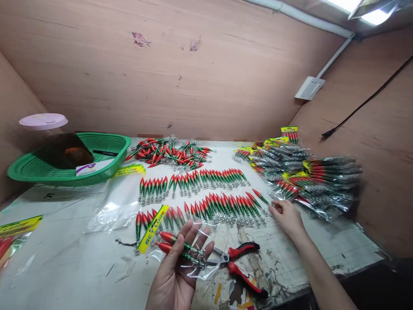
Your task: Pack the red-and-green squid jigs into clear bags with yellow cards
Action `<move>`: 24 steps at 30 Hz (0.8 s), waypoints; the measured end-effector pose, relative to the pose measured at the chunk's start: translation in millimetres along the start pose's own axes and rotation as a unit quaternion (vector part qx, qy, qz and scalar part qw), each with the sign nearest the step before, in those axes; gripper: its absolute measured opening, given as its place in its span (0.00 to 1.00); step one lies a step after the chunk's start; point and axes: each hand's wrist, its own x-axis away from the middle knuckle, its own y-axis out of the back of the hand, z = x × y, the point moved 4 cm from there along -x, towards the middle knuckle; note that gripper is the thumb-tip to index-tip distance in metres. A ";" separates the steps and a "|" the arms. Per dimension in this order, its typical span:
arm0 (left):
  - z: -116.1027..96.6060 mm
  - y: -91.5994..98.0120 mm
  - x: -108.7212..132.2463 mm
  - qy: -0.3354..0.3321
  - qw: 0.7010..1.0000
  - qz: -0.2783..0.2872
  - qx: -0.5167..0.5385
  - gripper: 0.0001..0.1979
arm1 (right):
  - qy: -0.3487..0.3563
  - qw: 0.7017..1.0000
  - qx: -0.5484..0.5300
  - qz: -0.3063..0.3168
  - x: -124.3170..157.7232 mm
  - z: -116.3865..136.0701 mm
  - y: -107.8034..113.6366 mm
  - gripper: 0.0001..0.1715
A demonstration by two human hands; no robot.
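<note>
My left hand holds a clear plastic bag with a yellow header card. Two red-and-green fishing lures lie along the bag, under my thumb; whether they are fully inside it I cannot tell. On the right, my right hand is pinched at the hooked tail of a single fishing lure, at the end of the front row of lures. Red-handled pliers lie with jaws spread just right of the bag, partly behind it.
Behind is a second row of lures, then a loose heap. Packed lures pile up at the right. At the left are flat empty bags, a green basket and another packed bag.
</note>
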 end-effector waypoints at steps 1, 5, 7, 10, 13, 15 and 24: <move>0.3 -1.0 0.7 0.001 1.000 -0.002 -0.001 0.12 | -0.004 1.000 -0.001 0.000 0.3 0.1 -1.7 0.13; 1.9 -3.2 1.3 0.009 1.000 0.000 0.025 0.11 | -0.005 0.999 -0.039 -0.014 6.5 7.4 9.7 0.19; 2.5 -2.6 0.1 0.010 0.999 -0.002 0.039 0.11 | 0.007 0.997 -0.075 -0.007 17.7 18.4 27.8 0.25; 3.2 -1.8 -2.3 0.011 0.999 0.005 0.047 0.11 | 0.076 0.984 -0.147 0.064 47.7 51.2 61.8 0.26; 5.3 -1.4 -4.1 0.015 0.998 0.011 0.055 0.11 | 0.254 0.934 -0.186 0.169 87.3 102.4 87.0 0.12; 7.5 -1.8 -4.0 0.021 0.998 0.014 0.054 0.12 | 0.343 0.910 -0.158 0.170 109.0 132.5 93.2 0.10; 16.0 -5.6 3.9 0.031 0.999 0.038 0.012 0.16 | 0.425 0.892 -0.153 -0.023 149.7 207.2 56.5 0.13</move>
